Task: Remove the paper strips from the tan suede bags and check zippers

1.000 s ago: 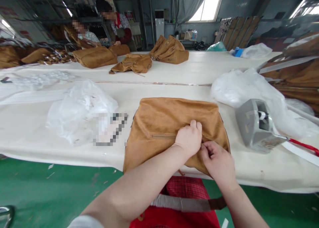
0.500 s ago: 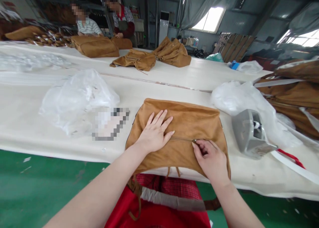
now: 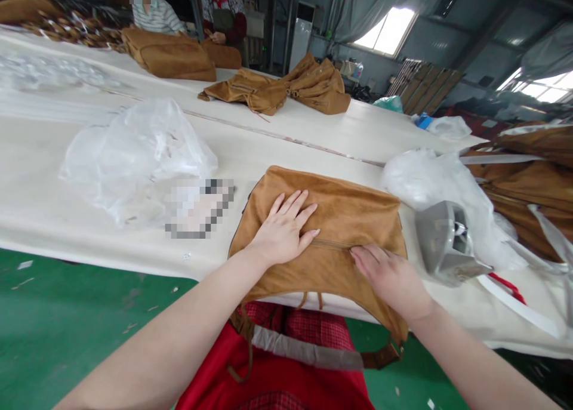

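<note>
A tan suede-like shoulder bag (image 3: 331, 201) lies flat on the table in front of me, with a zipper (image 3: 331, 244) across its middle. Spread flat on the bag's left half is my left hand (image 3: 286, 234), its fingers apart and pressing the material. My right hand (image 3: 385, 273) is at the right end of the zipper, back of the hand up and fingers together around the zipper pull, which they now hide. The bag's strap (image 3: 308, 349), partly wrapped in pale sheeting, hangs over the table edge against my red clothing.
Left of the bag lie a clear plastic bag heap (image 3: 143, 153) and a blurred flat item (image 3: 199, 207). On the right stand a grey tape dispenser (image 3: 443, 243), more plastic (image 3: 414, 174) and stacked brown bags (image 3: 532, 189). Further bags (image 3: 317, 85) and two people are across the table.
My view has tilted down slightly. The right hand has turned its back upward and its fingers now cover the zipper pull that showed before. The left hand keeps its place on the bag.
</note>
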A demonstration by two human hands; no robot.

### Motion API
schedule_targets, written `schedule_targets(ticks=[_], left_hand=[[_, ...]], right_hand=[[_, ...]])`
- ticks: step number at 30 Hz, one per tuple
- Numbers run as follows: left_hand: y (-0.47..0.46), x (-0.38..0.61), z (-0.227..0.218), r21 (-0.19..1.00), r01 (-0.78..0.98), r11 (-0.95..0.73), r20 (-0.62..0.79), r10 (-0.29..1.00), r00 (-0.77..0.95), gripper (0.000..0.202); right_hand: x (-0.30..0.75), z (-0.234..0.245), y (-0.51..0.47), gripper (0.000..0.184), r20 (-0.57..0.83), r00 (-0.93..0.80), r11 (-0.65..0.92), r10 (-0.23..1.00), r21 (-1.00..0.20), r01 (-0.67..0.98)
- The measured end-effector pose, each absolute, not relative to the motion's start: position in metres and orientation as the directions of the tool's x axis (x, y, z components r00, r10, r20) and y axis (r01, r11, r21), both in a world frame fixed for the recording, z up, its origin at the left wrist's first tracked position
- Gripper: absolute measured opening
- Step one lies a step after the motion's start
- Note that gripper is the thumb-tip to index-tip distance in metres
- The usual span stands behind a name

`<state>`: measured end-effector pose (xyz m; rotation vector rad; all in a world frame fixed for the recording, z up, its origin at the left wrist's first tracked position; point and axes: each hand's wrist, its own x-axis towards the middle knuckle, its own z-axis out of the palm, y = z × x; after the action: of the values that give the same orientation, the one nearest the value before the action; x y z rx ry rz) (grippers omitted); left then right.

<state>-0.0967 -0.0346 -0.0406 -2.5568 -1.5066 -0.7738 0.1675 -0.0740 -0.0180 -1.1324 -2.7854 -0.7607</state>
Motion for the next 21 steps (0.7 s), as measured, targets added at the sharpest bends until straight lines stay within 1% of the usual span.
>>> schedule_targets(ticks=[2, 5, 8, 10, 14, 21], left_hand=[[-0.034, -0.096, -0.040, 0.184, 0.833, -0.522, 0.469, 0.791, 0.392, 0.054], [-0.032, -0.095, -0.042, 0.186, 0.819, -0.542, 0.501, 0.770, 0.395, 0.053], [-0.025, -0.097, -0.048, 0.189, 0.799, -0.571, 0.540, 0.740, 0.401, 0.054], [-0.021, -0.099, -0.051, 0.181, 0.788, -0.589, 0.551, 0.724, 0.415, 0.055], [-0.019, -0.103, -0.051, 0.156, 0.788, -0.596, 0.540, 0.719, 0.437, 0.055], [-0.024, -0.105, -0.045, 0.167, 0.792, -0.588, 0.511, 0.739, 0.440, 0.049]], right_hand=[[0.164, -0.010, -0.071, 0.017, 0.103, -0.731, 0.636, 0.675, 0.421, 0.647], [0.155, 0.000, -0.066, 0.016, -0.020, -0.694, 0.640, 0.720, 0.406, 0.653], [0.151, 0.005, -0.059, 0.018, -0.094, -0.670, 0.640, 0.737, 0.418, 0.645], [0.155, 0.009, -0.057, 0.017, -0.123, -0.687, 0.663, 0.717, 0.426, 0.616], [0.174, 0.012, -0.058, 0.016, -0.130, -0.743, 0.714, 0.656, 0.425, 0.556], [0.190, 0.002, -0.057, 0.015, -0.043, -0.782, 0.727, 0.622, 0.404, 0.556]])
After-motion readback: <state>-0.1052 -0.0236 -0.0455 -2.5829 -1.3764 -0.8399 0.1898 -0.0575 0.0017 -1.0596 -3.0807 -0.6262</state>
